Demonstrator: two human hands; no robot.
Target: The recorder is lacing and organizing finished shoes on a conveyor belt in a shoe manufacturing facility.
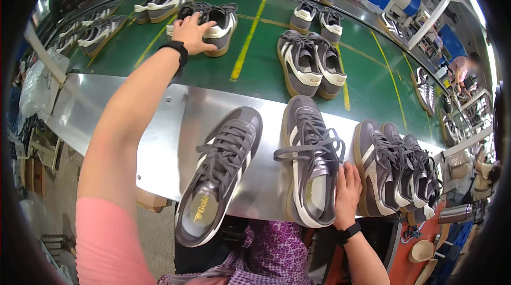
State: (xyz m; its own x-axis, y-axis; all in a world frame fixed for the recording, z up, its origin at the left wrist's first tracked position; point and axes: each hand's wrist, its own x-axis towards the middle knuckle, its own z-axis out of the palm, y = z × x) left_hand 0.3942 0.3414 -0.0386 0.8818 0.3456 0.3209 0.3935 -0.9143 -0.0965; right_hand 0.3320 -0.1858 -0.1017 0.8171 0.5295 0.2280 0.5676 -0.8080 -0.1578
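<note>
Head view. A green conveyor belt (367,80) with yellow painted lines curves across the upper half of the frame; a bare metal ledge (133,120) runs along its near edge through the centre.

Shoe pair on the belt (213,21), upper left of centre: two grey sneakers with white side stripes, white heel tabs and tan gum soles, standing side by side with heels toward the camera. The left hand (192,32) reaches far out from the lower left, arm fully extended, a black band at the wrist; its fingers are spread and curled over the heel of the left shoe of this pair, touching it, not closed around it.

Loose shoe on the ledge (311,162), lower centre: the same grey model, laces loose and splayed, heel overhanging the ledge's near edge toward the camera. The right hand (347,194) rises from the lower right, also wearing a black wristband; it lies open and flat against the shoe's right side, fingers pointing up the frame.

A second loose grey shoe (221,173) lies tilted on the ledge to the left of it, its heel well past the edge and its yellowish insole showing. A tight cluster of grey shoes (399,170) stands just right of the right hand. Further pairs (311,64) rest on the belt above.
</note>
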